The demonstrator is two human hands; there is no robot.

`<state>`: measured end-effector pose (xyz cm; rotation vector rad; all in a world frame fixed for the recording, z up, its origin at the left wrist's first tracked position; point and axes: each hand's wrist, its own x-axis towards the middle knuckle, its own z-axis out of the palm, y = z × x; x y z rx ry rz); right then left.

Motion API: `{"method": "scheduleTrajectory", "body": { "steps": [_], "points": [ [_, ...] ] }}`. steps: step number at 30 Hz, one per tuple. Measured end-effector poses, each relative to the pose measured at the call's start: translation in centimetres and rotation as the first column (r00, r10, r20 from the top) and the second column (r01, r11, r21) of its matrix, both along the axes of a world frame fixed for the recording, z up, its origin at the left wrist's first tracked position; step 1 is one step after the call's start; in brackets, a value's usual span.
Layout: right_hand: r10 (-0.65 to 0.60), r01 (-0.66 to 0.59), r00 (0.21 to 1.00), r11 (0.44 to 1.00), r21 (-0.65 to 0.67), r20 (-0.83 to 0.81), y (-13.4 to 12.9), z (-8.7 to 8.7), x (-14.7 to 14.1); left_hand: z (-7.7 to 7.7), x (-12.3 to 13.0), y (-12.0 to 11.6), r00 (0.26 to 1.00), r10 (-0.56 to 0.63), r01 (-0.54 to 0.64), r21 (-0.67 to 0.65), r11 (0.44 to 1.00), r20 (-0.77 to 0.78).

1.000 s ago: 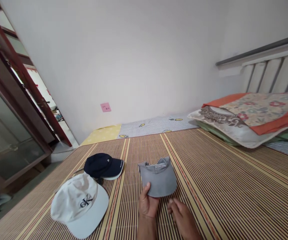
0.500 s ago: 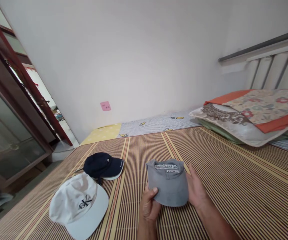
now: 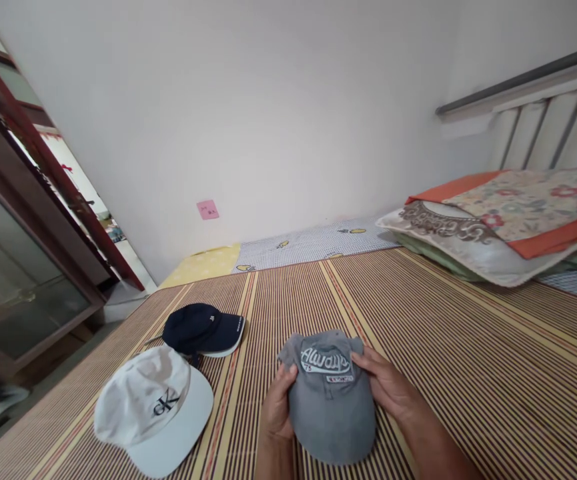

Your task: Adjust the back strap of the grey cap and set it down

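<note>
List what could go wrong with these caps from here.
1. The gray cap looks soft and rumpled in the crown, so squeezing from both sides might crease it more.
2. The left hand and right hand grip only its sides; if one loosened, it could tip.
3. The white cap sits close to the navy cap, so a bump might push them together.
</note>
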<state>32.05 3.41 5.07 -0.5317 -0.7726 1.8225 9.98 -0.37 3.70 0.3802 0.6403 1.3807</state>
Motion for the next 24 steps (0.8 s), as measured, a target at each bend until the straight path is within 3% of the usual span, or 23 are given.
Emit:
{"method": "scheduleTrajectory", "body": {
  "steps": [4, 7, 13, 18, 24],
  "points": [
    [-0.123, 0.122, 0.991, 0.992, -0.045, -0.041, 0.4, -0.7, 1.0, 0.4, 0.9, 0.0, 0.998, 0.06, -0.058, -0.045, 0.997, 0.034],
    [-0.191, 0.186, 0.978, 0.98, -0.069, -0.083, 0.7, -1.2, 1.2, 0.0, 1.5, 0.2, 0.994, 0.025, -0.022, -0.031, 0.999, 0.109],
    [-0.215, 0.203, 0.968, 0.974, -0.096, -0.132, 1.1, -1.5, 0.5, -1.3, 1.4, 0.5, 0.98, -0.07, 0.067, 0.02, 0.998, 0.189],
    [-0.122, 0.115, 0.99, 0.988, -0.101, -0.065, 0.9, -1.4, -0.4, -1.3, 1.0, 0.8, 0.976, -0.116, 0.114, 0.025, 0.993, 0.185],
    [-0.004, 0.005, 1.0, 0.992, -0.125, 0.008, 0.1, -0.9, -0.7, 0.1, 1.3, 0.6, 0.956, -0.241, 0.209, 0.185, 0.96, 0.168]
  ]
}}
